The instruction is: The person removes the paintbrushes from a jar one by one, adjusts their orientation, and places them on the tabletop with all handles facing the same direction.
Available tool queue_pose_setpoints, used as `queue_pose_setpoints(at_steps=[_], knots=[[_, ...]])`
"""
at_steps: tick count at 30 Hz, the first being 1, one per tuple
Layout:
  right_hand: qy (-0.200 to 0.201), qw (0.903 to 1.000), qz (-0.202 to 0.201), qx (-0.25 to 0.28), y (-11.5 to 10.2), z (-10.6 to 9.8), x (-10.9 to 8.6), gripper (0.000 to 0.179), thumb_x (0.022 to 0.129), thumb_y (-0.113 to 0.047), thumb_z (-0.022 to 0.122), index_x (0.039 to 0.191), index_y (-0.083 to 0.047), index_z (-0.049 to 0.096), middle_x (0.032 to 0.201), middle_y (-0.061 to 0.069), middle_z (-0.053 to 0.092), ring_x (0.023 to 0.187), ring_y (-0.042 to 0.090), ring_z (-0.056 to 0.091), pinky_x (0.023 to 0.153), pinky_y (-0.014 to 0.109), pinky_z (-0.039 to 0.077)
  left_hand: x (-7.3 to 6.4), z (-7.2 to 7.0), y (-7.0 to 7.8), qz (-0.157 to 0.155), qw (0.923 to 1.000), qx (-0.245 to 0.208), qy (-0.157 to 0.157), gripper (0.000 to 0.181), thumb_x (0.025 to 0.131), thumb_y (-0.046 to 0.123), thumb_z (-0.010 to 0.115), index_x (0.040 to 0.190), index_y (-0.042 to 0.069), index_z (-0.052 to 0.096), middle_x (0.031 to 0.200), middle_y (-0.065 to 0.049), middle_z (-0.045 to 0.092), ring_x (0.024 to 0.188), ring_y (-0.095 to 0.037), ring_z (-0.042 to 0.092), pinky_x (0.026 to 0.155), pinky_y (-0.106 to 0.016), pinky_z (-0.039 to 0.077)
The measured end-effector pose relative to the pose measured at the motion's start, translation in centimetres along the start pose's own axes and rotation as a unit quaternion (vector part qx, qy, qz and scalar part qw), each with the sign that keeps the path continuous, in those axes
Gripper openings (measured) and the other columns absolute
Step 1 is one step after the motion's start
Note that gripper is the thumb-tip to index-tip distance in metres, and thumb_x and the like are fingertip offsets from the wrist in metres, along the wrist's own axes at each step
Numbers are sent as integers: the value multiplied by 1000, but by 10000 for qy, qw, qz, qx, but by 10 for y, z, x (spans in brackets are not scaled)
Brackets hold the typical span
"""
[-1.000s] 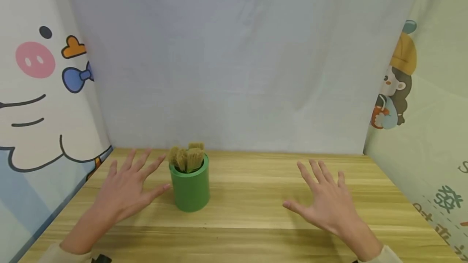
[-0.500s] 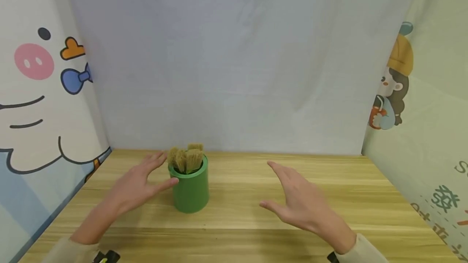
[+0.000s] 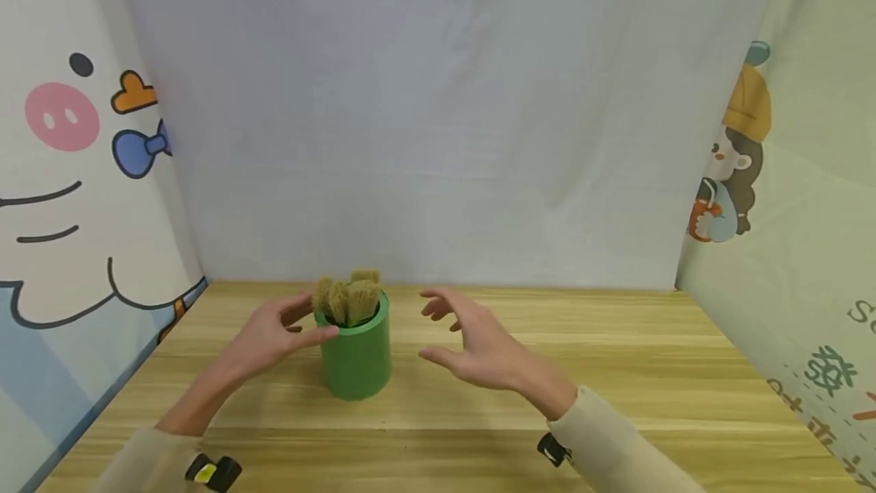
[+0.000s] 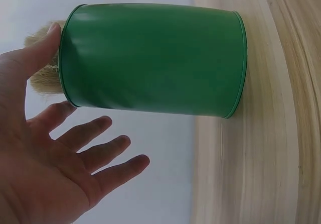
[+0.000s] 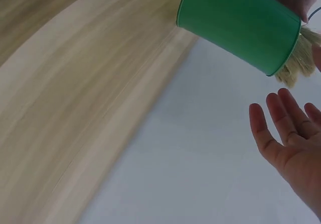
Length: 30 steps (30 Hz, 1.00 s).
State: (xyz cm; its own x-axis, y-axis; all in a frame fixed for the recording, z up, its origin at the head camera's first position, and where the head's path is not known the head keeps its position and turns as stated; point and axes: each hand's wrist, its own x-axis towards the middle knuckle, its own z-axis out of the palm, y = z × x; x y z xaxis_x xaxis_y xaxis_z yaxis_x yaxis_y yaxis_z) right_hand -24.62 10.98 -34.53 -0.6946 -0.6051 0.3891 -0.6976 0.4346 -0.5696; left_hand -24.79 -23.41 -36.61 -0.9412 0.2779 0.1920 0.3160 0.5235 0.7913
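A green cylindrical container (image 3: 357, 365) stands upright on the wooden table. Several tan, brush-like bristle tufts (image 3: 362, 300) stick out of its top; whatever is below them is hidden inside. My left hand (image 3: 268, 335) is at the container's left, thumb and index finger right at the rim. In the left wrist view its other fingers (image 4: 104, 153) spread loosely, apart from the green wall (image 4: 155, 61). To the right of the container, across a gap, my right hand (image 3: 484, 347) hovers with bent, relaxed fingers and holds nothing. Its palm faces the container in the right wrist view.
The wooden tabletop (image 3: 438, 440) runs back to a plain pale curtain (image 3: 438, 135). Printed cloths hang at the left (image 3: 55, 196) and right (image 3: 814, 249) sides. A black wrist strap (image 3: 214, 472) is on the left sleeve, another (image 3: 553, 449) on the right.
From spread fingers over the table, both hands have moved inward. The left has come to the container's rim; the right has travelled left towards the container, fingers bending. The container stays put.
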Motion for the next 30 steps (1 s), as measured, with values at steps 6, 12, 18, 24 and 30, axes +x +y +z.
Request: queue_pose_setpoints(at_steps=[6,12,18,24,30], knots=[[17,9993,-23,384,-1,15,26,62,98,-14,79,151,-10,48,129,4,66,116,20,62,89,42,56,4,1,-3,-40,9983,-541,-217,78,99,31,77,159,-4,41,157,-29,45,144,-54,41,109,-64,44],[109,9986,-102,507,-3,25,46,56,98,-12,77,147,-9,49,122,5,70,108,19,62,85,35,53,7,4,-6,202,9953,-920,-231,66,100,25,76,156,1,50,152,-23,53,143,-52,43,108,-66,45],[157,9977,-10,663,-4,32,59,52,99,-12,77,143,-10,51,119,3,72,105,16,60,87,38,54,7,5,-7,221,9931,-1137,-196,66,100,22,76,157,2,49,154,-24,52,142,-54,43,105,-64,48],[228,9979,34,606,-6,37,67,43,99,-15,77,135,-12,53,116,0,68,102,14,62,84,37,51,7,4,-6,40,9921,-1239,-208,71,100,22,76,159,0,45,156,-27,48,142,-55,42,107,-64,47],[399,9982,-197,397,-7,44,73,40,95,-12,82,126,-9,56,113,3,65,95,21,58,79,31,47,7,5,-6,84,9922,-1233,-133,69,99,22,77,158,0,47,155,-27,49,141,-55,44,107,-65,47]])
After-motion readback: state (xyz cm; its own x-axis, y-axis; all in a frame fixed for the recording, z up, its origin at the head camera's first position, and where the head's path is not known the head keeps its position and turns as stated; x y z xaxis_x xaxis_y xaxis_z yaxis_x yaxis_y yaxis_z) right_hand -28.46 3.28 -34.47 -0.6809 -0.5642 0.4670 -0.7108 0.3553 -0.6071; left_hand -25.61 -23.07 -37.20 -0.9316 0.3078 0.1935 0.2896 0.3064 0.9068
